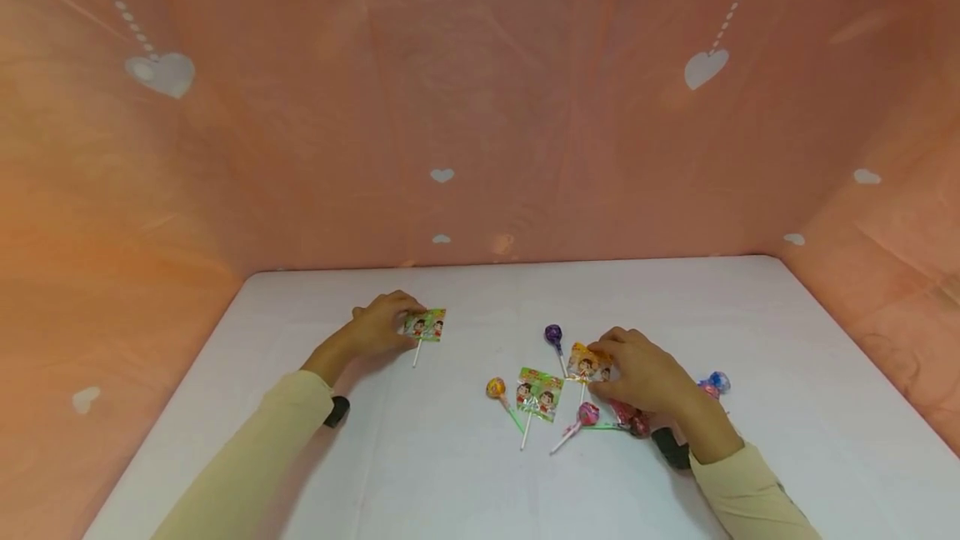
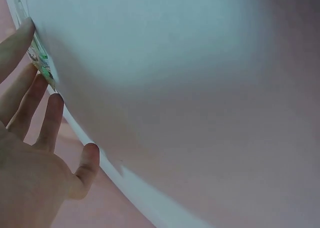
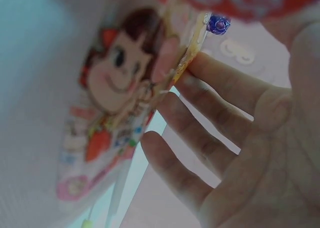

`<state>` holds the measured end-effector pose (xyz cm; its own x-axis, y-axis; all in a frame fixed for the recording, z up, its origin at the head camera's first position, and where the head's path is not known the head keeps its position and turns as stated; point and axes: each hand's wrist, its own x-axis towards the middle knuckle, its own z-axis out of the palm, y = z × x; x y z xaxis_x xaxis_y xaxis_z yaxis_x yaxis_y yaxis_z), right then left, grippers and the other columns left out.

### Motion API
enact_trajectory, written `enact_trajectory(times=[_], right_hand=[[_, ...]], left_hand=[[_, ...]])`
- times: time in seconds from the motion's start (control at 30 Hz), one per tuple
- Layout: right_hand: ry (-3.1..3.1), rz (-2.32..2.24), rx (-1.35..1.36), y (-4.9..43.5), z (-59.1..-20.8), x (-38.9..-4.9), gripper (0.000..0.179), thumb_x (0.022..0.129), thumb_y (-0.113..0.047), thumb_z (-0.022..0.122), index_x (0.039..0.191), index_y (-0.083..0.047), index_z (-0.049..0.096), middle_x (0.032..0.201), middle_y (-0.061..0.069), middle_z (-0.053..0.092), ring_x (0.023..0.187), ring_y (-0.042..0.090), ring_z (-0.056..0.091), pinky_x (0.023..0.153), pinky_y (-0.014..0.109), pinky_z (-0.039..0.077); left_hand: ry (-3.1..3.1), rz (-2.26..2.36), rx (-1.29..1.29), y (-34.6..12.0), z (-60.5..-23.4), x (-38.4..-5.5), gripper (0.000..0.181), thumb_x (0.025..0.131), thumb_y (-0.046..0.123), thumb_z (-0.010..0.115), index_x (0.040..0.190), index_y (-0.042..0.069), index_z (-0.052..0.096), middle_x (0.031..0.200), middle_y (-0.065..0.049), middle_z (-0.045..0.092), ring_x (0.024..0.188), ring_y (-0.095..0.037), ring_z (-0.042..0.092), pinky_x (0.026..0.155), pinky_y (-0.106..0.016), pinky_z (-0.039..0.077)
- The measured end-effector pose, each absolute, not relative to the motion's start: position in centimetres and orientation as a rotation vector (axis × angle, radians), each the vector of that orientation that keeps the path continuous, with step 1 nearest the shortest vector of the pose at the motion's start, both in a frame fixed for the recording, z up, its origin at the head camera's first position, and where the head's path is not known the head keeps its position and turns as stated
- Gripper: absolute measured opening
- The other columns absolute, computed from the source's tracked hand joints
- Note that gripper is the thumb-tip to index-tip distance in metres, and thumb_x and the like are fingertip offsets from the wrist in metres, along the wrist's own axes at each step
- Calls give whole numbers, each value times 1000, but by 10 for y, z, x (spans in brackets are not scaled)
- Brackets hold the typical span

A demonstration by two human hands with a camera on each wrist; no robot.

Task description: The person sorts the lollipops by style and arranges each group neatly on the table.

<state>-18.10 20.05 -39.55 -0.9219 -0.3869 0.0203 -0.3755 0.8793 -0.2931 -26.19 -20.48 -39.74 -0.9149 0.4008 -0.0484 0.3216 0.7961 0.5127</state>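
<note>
At the left of the white table, my left hand (image 1: 378,327) pinches a flat lollipop in a green square wrapper (image 1: 425,325) between thumb and fingers, its white stick pointing down. The left wrist view shows that wrapper edge-on by the fingertips. Right of centre, my right hand (image 1: 643,369) grips the side of an orange-wrapped flat lollipop (image 1: 583,363), fingers above and thumb below. In the right wrist view the fingertips touch the orange wrapper (image 3: 186,63). Under this hand, a red-wrapped lollipop (image 1: 639,423) is partly hidden.
Near the right hand lie another green-wrapped flat lollipop (image 1: 538,394), a purple ball lollipop (image 1: 553,335), an orange one (image 1: 496,388) and a pink one (image 1: 588,414). A blue-wrapped lollipop (image 1: 717,382) lies beyond the right wrist. An orange heart-patterned curtain (image 1: 495,107) surrounds the table (image 1: 420,473).
</note>
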Motion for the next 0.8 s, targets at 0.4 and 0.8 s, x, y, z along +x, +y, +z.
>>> enact_trajectory(times=[0.4,0.8], right_hand=[[2997,-484,-618,200,-395,-182,54,82,-33,78,127,-5,66,125,12,61,119,35,56,98,56,48],[2996,-517,-595,199,-393,-181,54,82,-32,78,127,-5,65,126,13,61,120,36,55,99,57,47]], left_hand=[[2744,987,580,-206,-396,-265,52,88,14,74,137,5,58,137,-18,51,134,-40,46,110,-67,27],[2993,703,630,-192,-406,-253,40,91,31,71,125,10,67,128,-8,60,122,-34,51,95,-57,27]])
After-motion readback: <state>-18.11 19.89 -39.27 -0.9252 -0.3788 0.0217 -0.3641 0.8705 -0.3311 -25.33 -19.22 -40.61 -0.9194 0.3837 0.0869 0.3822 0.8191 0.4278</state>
